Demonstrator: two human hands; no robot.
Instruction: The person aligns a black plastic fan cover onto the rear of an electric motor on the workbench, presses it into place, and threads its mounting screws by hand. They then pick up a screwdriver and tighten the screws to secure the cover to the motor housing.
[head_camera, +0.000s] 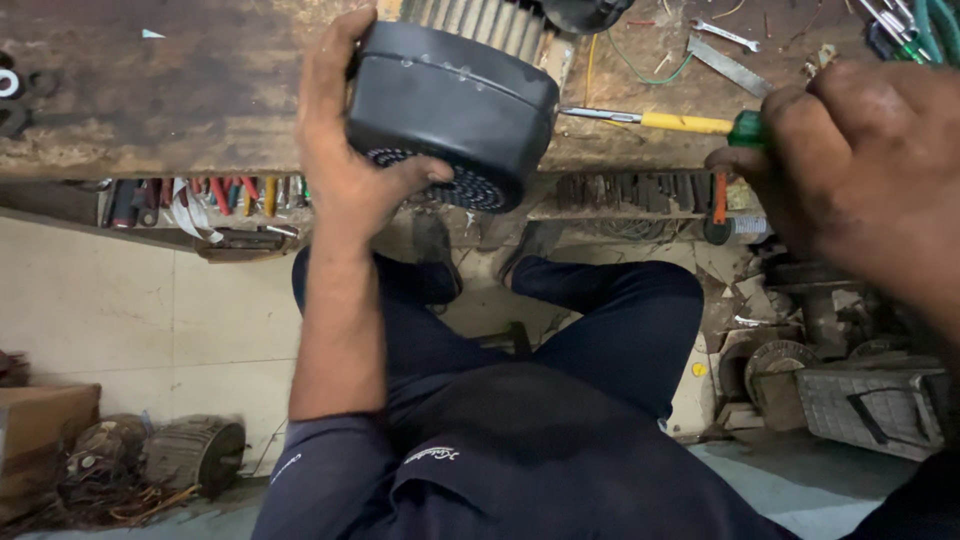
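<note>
sitting at the workbench, the person looks down past dark trousers and a dark shirt. nearest on the floor lie old ribbed motor housings at one side and a grey ribbed casting at the other. the left hand is wrapped around the black motor fan cover, thumb pressed on its perforated grille face, fingers over the top rim; the cover overhangs the bench edge, still against the ribbed motor body behind it. the right hand is closed on the green handle of a screwdriver, whose yellow shank and metal blade lie across the bench, pointing at the cover. under the bench edge hangs a row of pliers. farther back a spanner and a flat steel strip rest on the worn wood.
</note>
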